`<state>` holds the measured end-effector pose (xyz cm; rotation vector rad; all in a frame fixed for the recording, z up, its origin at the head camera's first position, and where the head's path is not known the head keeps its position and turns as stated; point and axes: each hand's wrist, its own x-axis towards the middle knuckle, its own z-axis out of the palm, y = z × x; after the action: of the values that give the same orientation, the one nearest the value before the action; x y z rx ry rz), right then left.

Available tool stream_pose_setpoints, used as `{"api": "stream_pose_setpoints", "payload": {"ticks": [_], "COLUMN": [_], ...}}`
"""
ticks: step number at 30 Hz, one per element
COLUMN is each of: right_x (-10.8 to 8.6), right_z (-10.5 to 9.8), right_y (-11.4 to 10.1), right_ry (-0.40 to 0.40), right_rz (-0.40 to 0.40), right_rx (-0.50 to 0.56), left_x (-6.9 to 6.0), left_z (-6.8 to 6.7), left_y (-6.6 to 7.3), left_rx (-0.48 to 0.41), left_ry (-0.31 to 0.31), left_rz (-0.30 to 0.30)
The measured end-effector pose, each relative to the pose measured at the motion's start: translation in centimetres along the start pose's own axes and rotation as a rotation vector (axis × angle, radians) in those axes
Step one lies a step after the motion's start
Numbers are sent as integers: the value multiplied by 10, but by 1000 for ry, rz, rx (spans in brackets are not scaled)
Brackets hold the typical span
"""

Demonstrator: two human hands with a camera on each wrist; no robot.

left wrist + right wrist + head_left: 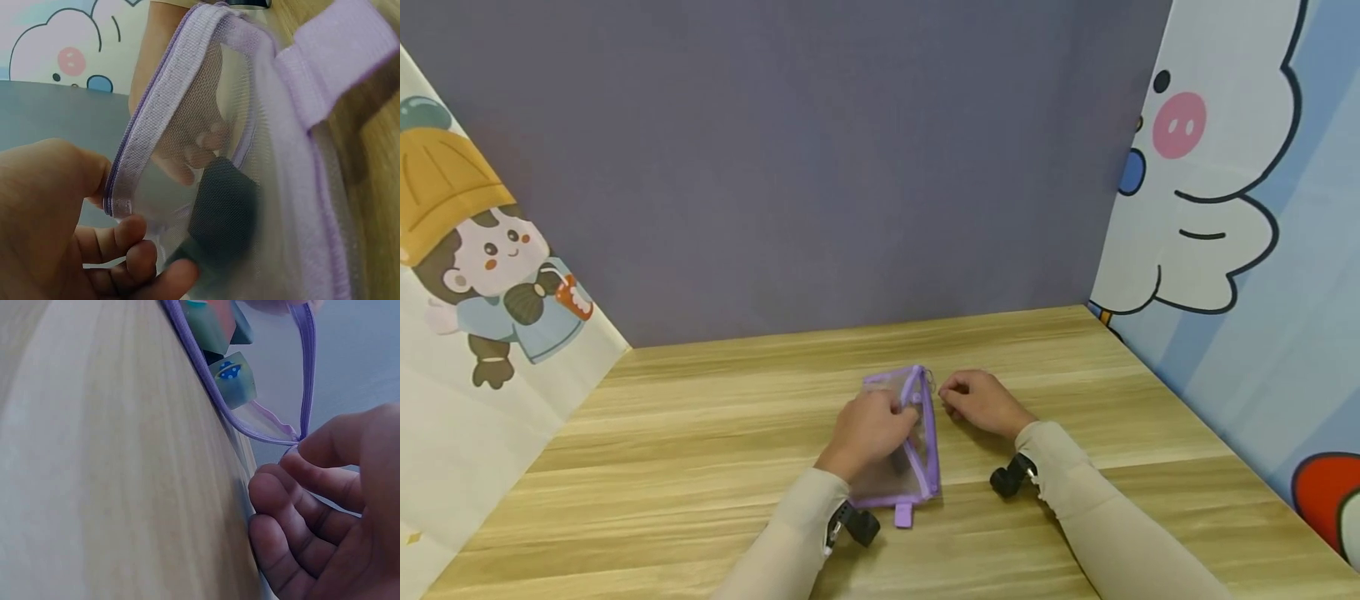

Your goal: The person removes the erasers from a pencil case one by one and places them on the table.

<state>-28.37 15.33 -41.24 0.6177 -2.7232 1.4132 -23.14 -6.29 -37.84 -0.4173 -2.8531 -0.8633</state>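
Observation:
A mesh zip pouch (880, 483) with purple trim lies on the table, its mouth spread toward the right. My left hand (871, 427) is over it; in the left wrist view the thumb and fingers pinch the zip edge (134, 159), lifting it. My right hand (983, 402) is at the pouch's far corner, by a small ring (931, 379). Seen from the right wrist, its thumb and forefinger pinch at the purple corner, the other fingers curled. Inside the pouch are several blocks, one with a blue planet print (232, 381). A dark shape (224, 203) shows through the mesh.
The pouch's purple tab (903, 515) sticks out at its near end. A wood-grain table (700, 467) runs back to a grey wall (850, 167). Cartoon-printed panels stand at left (512, 275) and right (1210, 233). Each wrist carries a small black camera.

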Motion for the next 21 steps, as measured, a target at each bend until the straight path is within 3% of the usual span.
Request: {"api": "stream_pose_setpoints", "payload": {"ticks": [9, 15, 21], "right_x": [-1, -1, -1], "right_z": [0, 1, 1], "right_y": [0, 0, -1], "right_ry": [-9, -16, -18], "right_rz": [9, 8, 2], "right_rx": [10, 33, 24], "left_x": [-2, -4, -6], "left_z": [-3, -5, -5], "left_y": [-6, -13, -18], "left_rx": [-79, -149, -192], "left_ry": [-18, -64, -47], "left_rz": [6, -30, -56]}}
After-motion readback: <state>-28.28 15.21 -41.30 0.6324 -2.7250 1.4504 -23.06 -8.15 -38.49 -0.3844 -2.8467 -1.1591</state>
